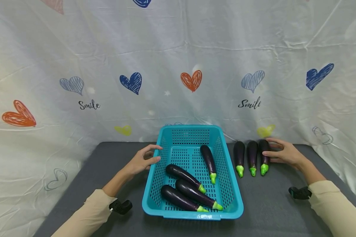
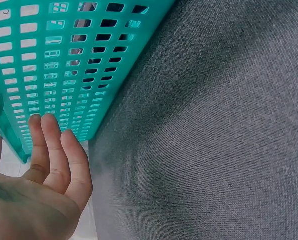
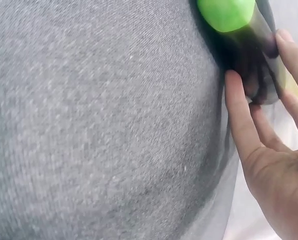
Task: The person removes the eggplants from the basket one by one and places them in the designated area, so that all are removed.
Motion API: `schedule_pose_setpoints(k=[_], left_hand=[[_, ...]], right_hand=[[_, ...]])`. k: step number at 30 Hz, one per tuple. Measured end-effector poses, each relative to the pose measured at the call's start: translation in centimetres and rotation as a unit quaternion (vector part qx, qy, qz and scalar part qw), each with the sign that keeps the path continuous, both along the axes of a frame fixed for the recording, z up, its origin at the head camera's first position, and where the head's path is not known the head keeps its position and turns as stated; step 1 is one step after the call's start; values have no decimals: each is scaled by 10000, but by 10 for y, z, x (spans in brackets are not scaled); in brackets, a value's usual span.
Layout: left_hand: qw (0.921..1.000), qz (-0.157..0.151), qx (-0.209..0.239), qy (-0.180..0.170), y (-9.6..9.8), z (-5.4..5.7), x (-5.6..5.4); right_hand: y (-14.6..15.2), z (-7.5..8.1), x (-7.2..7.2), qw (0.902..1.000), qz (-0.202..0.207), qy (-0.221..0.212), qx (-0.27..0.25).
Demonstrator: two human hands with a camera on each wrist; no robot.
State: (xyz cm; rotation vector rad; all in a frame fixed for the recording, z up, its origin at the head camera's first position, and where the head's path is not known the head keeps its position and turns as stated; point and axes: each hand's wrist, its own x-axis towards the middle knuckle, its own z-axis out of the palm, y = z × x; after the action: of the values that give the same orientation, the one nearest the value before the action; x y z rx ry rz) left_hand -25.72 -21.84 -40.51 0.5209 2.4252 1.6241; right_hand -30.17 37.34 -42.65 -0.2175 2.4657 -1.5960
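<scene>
My right hand (image 1: 286, 153) is at the rightmost of three purple eggplants lying side by side on the table, its thumb and fingers around the far part of this eggplant (image 1: 264, 159). The right wrist view shows the fingertips on either side of the dark body, near the green stem cap (image 3: 227, 14). At the left side of the blue plastic basket (image 1: 192, 215), my left hand (image 1: 140, 161) has its fingertips right at the rim, fingers loosely bent. Several eggplants lie in the basket, among them one eggplant (image 1: 208, 159) along its right side.
Two more eggplants, a middle eggplant (image 1: 252, 154) and a left eggplant (image 1: 239, 154), lie between the basket and my right hand, green ends toward me. The grey tabletop (image 1: 270, 204) ends at a white curtain (image 1: 166, 108) printed with hearts.
</scene>
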Motion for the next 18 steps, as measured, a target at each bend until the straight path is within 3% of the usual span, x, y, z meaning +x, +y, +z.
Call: schedule_pose_setpoints(k=[13,18], left_hand=[[10000,0,22,35,1,-1,0],[10000,-35,67,50,1,-2,0]], right_hand=[[-2,4,-1,9991,-51,74,418],[1,10,-1,9963,-183,360,763]])
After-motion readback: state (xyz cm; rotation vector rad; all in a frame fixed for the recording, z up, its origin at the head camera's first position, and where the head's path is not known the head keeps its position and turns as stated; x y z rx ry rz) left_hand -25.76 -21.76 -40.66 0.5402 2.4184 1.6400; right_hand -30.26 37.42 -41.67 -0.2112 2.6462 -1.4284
